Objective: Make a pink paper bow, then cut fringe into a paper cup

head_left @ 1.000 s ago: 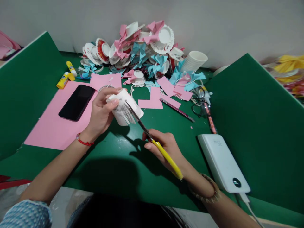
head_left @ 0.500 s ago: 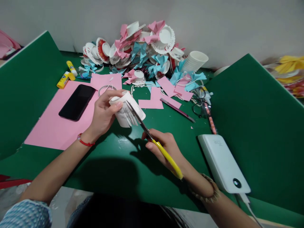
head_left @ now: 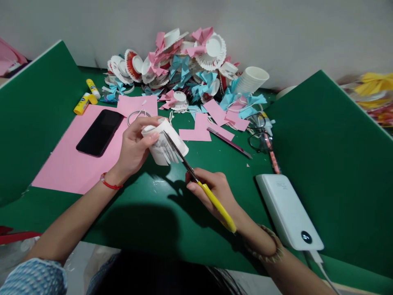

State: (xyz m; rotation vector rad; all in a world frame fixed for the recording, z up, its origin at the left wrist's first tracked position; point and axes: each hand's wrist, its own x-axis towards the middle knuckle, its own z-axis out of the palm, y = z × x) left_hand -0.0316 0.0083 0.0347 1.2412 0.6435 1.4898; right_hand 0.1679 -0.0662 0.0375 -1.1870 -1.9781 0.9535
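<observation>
My left hand grips a white paper cup lying on its side above the green table, its open rim cut into strips. My right hand holds yellow-handled scissors whose blades reach up into the cup's cut wall. A red string bracelet circles my left wrist and a beaded bracelet my right. Both hands hover over the middle of the green mat.
A black phone lies on a pink paper sheet at left, glue sticks behind it. A heap of cut cups and pink and blue paper fills the back. Stacked cups, glasses, a craft knife, a white power bank sit right.
The cup and my left hand have shifted slightly right and turned a little. The scissors stay in the cup's wall, almost unmoved.
</observation>
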